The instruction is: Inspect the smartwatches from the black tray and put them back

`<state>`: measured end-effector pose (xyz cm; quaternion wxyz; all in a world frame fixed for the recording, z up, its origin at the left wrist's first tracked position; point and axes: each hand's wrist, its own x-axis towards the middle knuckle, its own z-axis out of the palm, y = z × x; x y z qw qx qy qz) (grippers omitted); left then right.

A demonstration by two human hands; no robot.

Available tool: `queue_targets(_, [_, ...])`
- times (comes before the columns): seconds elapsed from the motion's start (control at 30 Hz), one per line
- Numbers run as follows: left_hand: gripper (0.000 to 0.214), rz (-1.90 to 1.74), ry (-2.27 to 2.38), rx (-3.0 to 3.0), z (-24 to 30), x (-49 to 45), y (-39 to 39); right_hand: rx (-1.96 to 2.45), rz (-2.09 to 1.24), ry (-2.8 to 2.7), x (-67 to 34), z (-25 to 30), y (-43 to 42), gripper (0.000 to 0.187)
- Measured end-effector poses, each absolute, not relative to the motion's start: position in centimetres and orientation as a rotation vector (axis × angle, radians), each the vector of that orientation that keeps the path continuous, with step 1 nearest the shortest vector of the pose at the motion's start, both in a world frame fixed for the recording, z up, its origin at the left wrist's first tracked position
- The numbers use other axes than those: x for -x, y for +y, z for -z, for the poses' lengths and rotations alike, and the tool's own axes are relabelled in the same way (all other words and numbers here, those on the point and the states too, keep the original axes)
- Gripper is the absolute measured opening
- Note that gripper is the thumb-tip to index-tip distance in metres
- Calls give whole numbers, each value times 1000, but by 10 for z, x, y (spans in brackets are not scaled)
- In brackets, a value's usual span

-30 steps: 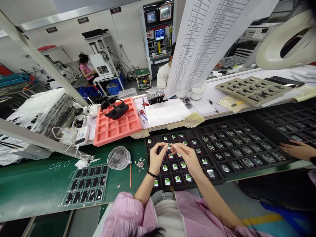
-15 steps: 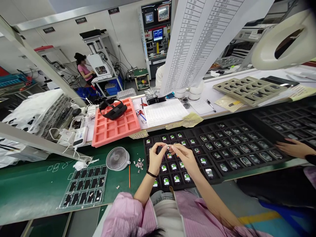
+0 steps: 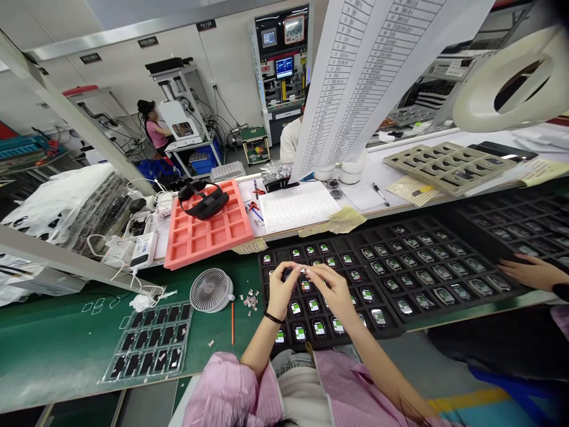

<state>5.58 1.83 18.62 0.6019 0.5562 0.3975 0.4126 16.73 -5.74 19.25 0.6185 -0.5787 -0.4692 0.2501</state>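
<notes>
L hand (image 3: 281, 290) & R hand (image 3: 335, 289) meet over black tray (image 3: 386, 329) of small screens (image 3: 313, 305), near its top-left corner, fingertips (image 3: 297, 270) pinched together on tiny white bit (image 3: 303, 270). Co-worker's hand (image 3: 531, 273) rests on 2nd tray (image 3: 524, 222), far right. Fan (image 3: 211, 290) & white scraps (image 3: 251, 300) sit on green mat (image 3: 53, 338), just left of black tray.
</notes>
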Motion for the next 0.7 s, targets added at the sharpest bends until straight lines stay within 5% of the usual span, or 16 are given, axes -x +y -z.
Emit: queue_targets(0.7, [35, -910, 853, -1172, -188, -50, 17, 1180, -853, -865, -164, -193, -50, 30])
